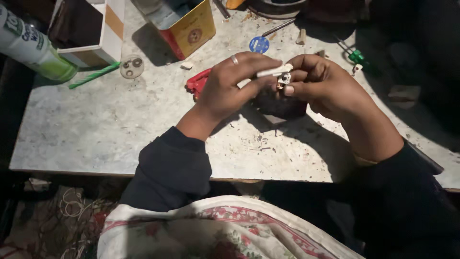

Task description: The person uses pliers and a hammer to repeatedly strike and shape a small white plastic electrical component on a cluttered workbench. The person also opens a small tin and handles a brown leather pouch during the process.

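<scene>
Holding a thin white rod (pixel 272 72) pinched in the left hand (pixel 225 88), the person sets its tip to a small white-and-metal part (pixel 284 79) gripped in the right hand's (pixel 318 84) fingertips above the worn table (pixel 96 129); the two look not yet joined, though that is hard to make out

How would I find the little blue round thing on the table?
Start at the pale stone table and find the yellow tin box standing near its far edge. Just right of that tin, beyond the person's hands, lies the small blue disc. It is the only blue thing there, flat and round like a coin.
</scene>
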